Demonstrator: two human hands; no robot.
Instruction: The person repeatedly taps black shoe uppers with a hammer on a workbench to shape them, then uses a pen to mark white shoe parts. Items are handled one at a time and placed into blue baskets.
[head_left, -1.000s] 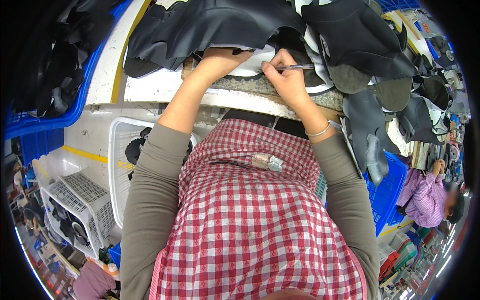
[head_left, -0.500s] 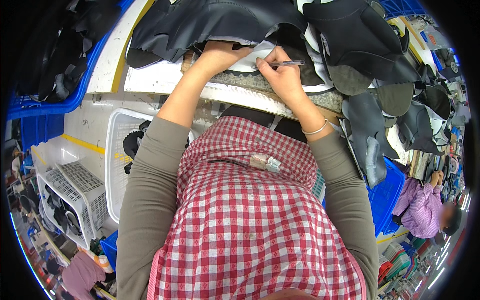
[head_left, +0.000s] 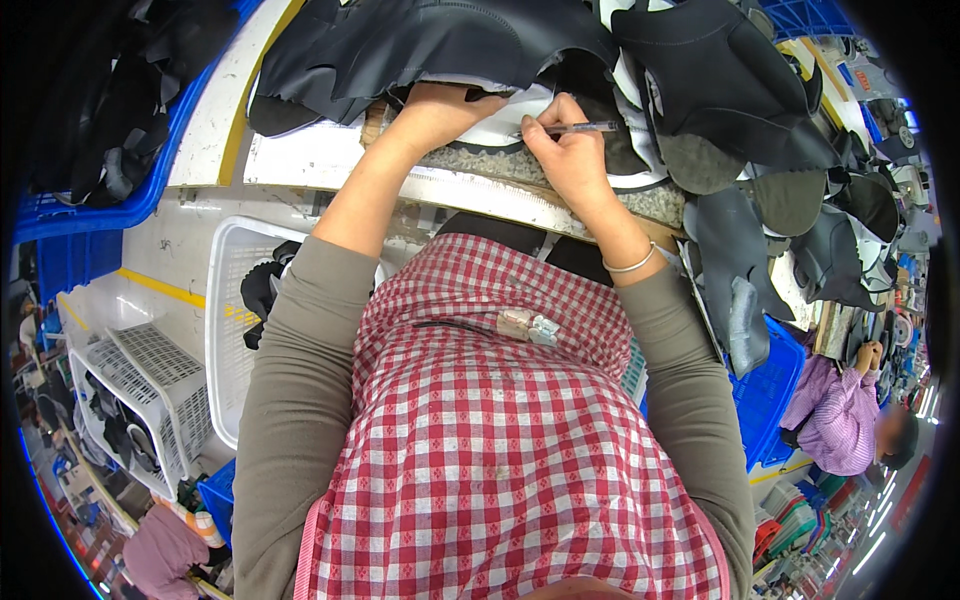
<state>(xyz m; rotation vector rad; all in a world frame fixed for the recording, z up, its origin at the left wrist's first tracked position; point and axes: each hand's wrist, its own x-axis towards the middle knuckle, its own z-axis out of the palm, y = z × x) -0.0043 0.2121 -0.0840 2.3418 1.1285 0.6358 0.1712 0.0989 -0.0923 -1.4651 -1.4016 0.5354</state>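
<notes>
My right hand (head_left: pixel 572 160) is closed round a slim pen (head_left: pixel 590 127) with a clear barrel. The pen's tip end reaches the white lining piece (head_left: pixel 490 130), which has a dark scalloped lower edge. My left hand (head_left: pixel 435 118) rests on the left side of that piece, its thumb stretched toward the right hand. The left fingers are hidden under the edge of a black leather upper (head_left: pixel 430 50), which lies folded across the far side of the work. Beneath the lining is a speckled stone-like slab (head_left: pixel 480 162) at the bench edge.
More black leather uppers (head_left: pixel 720 80) are heaped on the right. Blue crates stand at the far left (head_left: pixel 150 205) and lower right (head_left: pixel 765 395). White plastic baskets (head_left: pixel 228 330) holding dark pieces stand left of me. Another person (head_left: pixel 835 420) in a checked purple top works at the right.
My right hand and the pen have shifted slightly to the right along the white lining. My left hand stays in nearly the same place.
</notes>
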